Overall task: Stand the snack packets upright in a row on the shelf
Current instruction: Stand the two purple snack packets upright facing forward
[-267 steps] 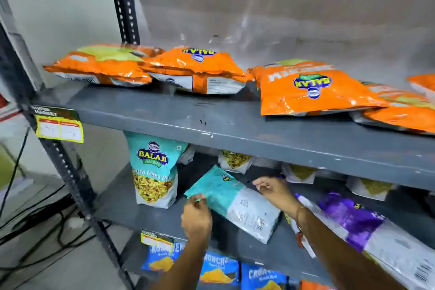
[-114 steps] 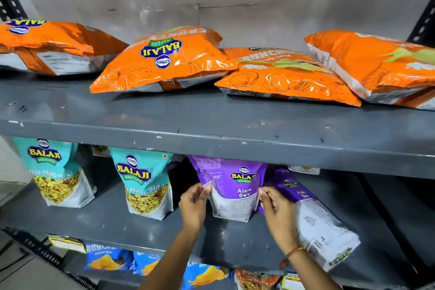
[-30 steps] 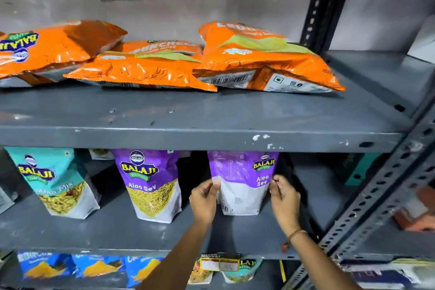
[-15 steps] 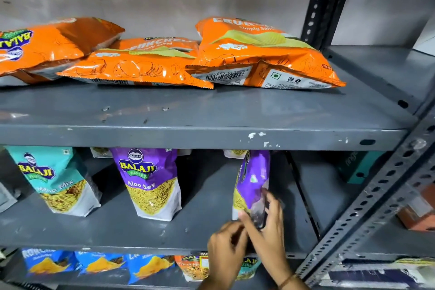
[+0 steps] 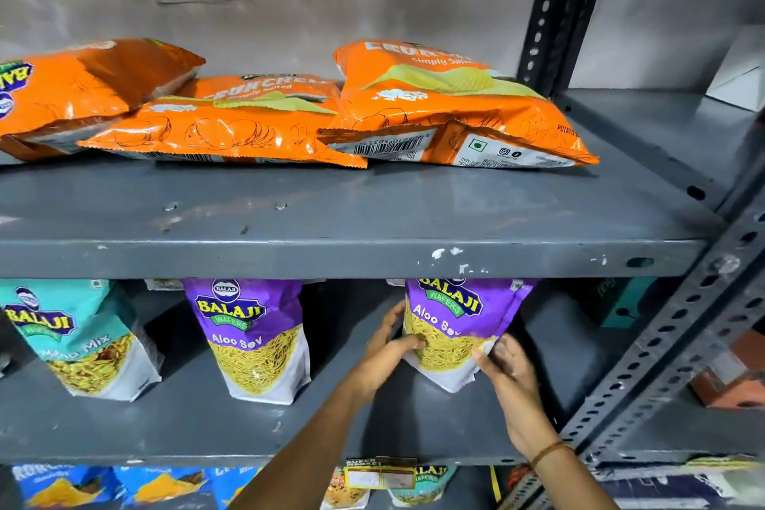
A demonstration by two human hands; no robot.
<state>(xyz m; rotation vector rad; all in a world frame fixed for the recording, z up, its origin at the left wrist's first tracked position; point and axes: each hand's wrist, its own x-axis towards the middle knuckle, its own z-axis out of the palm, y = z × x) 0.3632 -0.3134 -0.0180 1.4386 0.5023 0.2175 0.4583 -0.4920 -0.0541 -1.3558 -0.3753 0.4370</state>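
A purple Aloo Sev packet (image 5: 455, 327) stands upright on the middle shelf (image 5: 207, 426), front face towards me. My left hand (image 5: 387, 350) grips its left edge and my right hand (image 5: 507, 360) touches its lower right corner. To its left a second purple Aloo Sev packet (image 5: 254, 340) and a teal Mix packet (image 5: 78, 340) stand upright in a row. Several orange chips packets (image 5: 447, 108) lie flat on the upper shelf (image 5: 331, 219).
A perforated grey upright post (image 5: 679, 344) runs diagonally at the right, another post (image 5: 554, 4) stands behind the upper shelf. Blue snack packets (image 5: 62, 487) sit on the bottom shelf. A price tag (image 5: 381, 474) hangs on the middle shelf's front edge.
The right purple packet was turned from edge-on to front face forward, and it stands further right. Both hands moved up from its base to its sides.
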